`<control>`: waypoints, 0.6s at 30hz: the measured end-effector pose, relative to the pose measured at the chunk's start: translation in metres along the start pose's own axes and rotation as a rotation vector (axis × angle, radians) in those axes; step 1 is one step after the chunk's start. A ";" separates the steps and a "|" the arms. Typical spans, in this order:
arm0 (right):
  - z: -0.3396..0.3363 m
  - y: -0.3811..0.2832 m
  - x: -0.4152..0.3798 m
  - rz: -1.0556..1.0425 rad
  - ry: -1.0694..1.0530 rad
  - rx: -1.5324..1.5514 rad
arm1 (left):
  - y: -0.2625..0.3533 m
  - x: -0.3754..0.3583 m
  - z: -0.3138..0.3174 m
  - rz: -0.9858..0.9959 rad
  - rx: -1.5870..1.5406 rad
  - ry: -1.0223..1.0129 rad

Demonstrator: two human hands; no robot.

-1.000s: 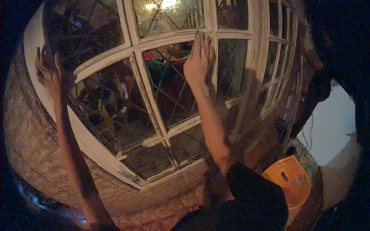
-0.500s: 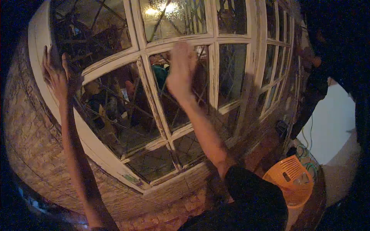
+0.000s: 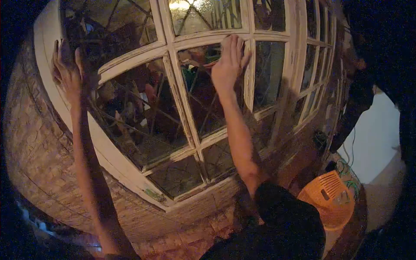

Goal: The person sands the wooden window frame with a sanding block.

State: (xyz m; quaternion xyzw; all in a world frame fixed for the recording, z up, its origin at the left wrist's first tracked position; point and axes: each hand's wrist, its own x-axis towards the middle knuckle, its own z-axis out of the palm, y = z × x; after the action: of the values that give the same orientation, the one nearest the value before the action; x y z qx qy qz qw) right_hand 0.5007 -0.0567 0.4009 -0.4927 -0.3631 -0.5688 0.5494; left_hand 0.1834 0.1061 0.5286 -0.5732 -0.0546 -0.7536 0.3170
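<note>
Head view, taken in low light. Nearest the camera is a dark sleeve on the person's right arm, with an orange basket on the floor just right of it and green cord beside the basket. Below the window runs a brick wall.

Both arms reach up to the window, a white frame with peeling paint and leaded panes. The right hand lies flat on the glass of the upper middle pane, fingers together and straight, tips touching the horizontal bar above, the side of the hand against the upright bar to its right. Half a second ago this hand was blurred and off the glass, lower and to the left; a second ago it lay flat at about the present spot. It has therefore lifted and come back down on the same pane. I judge this to be repeated pressing or patting of the pane, not a hold on anything.

The left hand is open, fingers spread, palm against the left edge of the frame; it has kept that place throughout and appears to brace.

Neither hand holds anything. Beyond the glass, clutter and a lit upper pane show; details cannot be told.
</note>
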 end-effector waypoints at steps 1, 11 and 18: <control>0.009 -0.009 -0.007 -0.016 -0.039 -0.006 | -0.002 0.001 0.001 -0.025 0.042 -0.009; 0.018 -0.013 -0.002 -0.035 0.001 0.090 | -0.001 -0.005 -0.004 0.046 0.140 -0.069; 0.002 0.000 0.007 -0.019 -0.063 -0.148 | 0.006 -0.001 -0.002 -0.053 0.133 -0.030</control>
State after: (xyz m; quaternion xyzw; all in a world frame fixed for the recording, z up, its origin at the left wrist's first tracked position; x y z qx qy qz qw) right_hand 0.5014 -0.0570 0.4083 -0.5463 -0.3419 -0.5833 0.4944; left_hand 0.1849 0.1003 0.5255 -0.5605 -0.1246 -0.7477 0.3335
